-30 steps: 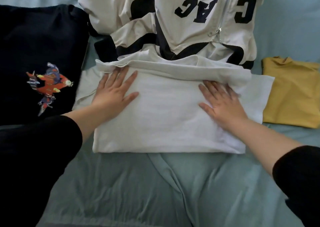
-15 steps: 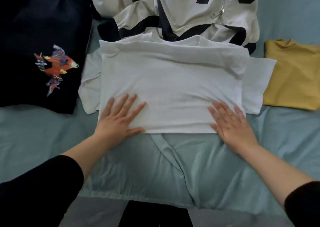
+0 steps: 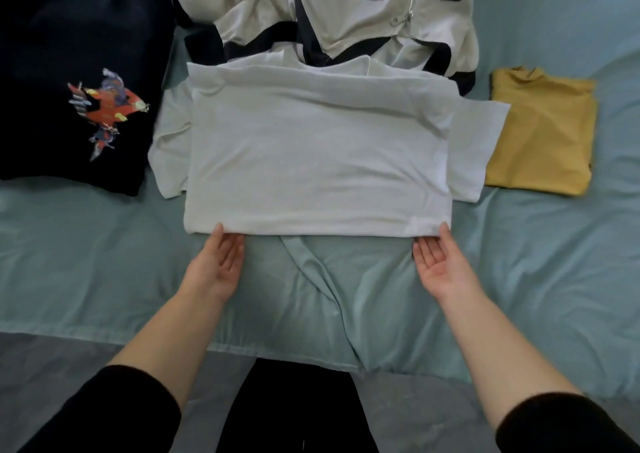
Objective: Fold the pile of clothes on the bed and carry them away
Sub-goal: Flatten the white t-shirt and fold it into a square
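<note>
On wrinkled sheet (image 3: 346, 300), rect. white tee (image 3: 318, 162); L hand (image 3: 216, 267), R hand (image 3: 440, 269) at hem, grip flat, empty.

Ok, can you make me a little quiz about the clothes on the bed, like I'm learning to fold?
1. True or false: the folded yellow top lies to the right of the white shirt.
2. Where are the left hand and right hand? A) flat on top of the white shirt B) palms up at its near edge C) holding the yellow top
3. Which garment shows big black letters?

Key: 1 true; 2 B; 3 the white zip jacket.
</note>
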Action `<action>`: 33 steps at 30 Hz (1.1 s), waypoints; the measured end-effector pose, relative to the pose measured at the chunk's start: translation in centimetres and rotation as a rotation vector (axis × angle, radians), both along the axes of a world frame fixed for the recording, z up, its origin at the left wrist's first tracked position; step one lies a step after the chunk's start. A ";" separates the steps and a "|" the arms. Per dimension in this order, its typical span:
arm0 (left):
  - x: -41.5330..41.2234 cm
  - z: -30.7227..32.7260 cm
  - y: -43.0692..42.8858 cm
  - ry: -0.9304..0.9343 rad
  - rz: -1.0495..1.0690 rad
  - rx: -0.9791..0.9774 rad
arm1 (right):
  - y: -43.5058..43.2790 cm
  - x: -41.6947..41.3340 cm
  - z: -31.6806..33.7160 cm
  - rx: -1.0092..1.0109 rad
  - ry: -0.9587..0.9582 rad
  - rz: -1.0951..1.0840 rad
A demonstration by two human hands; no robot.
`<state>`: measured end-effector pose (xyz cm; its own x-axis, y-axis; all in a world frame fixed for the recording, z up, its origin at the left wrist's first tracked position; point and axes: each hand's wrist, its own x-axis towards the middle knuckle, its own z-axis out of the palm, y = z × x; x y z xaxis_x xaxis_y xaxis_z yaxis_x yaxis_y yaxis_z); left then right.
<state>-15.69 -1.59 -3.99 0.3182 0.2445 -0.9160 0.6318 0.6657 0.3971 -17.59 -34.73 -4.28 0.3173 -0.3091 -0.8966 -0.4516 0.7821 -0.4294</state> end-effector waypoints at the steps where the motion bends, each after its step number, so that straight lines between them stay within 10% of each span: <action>1: 0.3 -0.2 0.0 -0.004 0.049 -0.004 | 0.1 0.3 -0.3 -0.002 -0.003 -0.028; 21: -9.4 0.8 2.9 0.151 -0.002 0.220 | -2.3 -12.3 0.9 -0.072 0.174 0.017; 27: -8.3 3.1 -1.2 0.265 -0.808 1.138 | 0.9 -10.0 3.0 -1.020 0.246 0.620; 33: -6.0 -0.6 -10.6 -0.320 -1.810 1.182 | 8.1 -5.1 -0.3 -1.345 -0.195 1.601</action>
<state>-21.68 -12.17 -4.55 0.8549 -0.1580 -0.4942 -0.0334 -0.9673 0.2516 -22.66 -26.64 -4.56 0.9420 -0.0112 -0.3354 -0.1456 -0.9141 -0.3785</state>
